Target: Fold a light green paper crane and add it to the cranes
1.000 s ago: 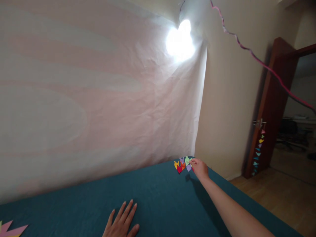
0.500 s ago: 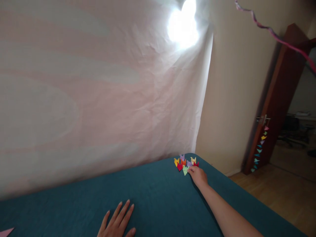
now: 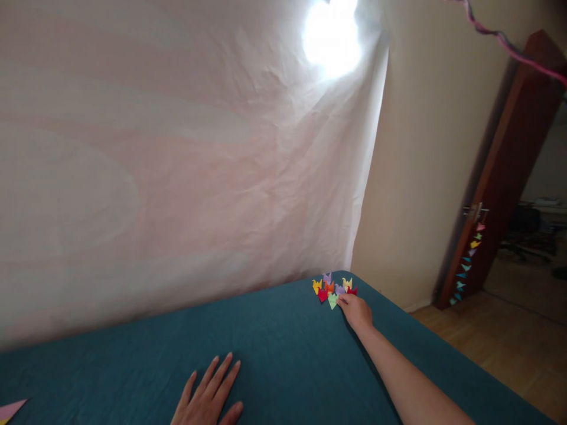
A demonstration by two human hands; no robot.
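Observation:
Several small folded paper cranes are grouped at the far right corner of the teal-covered table. Among them are a yellow crane, an orange crane, a red crane and a cream crane. My right hand reaches out to the group, its fingertips pinched on the edge of a light green paper crane at the front. Flat on the cloth, my left hand lies with fingers spread, holding nothing.
Pink and yellow paper pokes in at the lower left. A pale patterned sheet hangs behind the table, with a bright lamp above. On the right, a string of paper cranes hangs from the handle of a brown door.
The view has tilted slightly, shifting the door and lamp. My right hand stays at the light green crane, and my left hand remains flat on the table.

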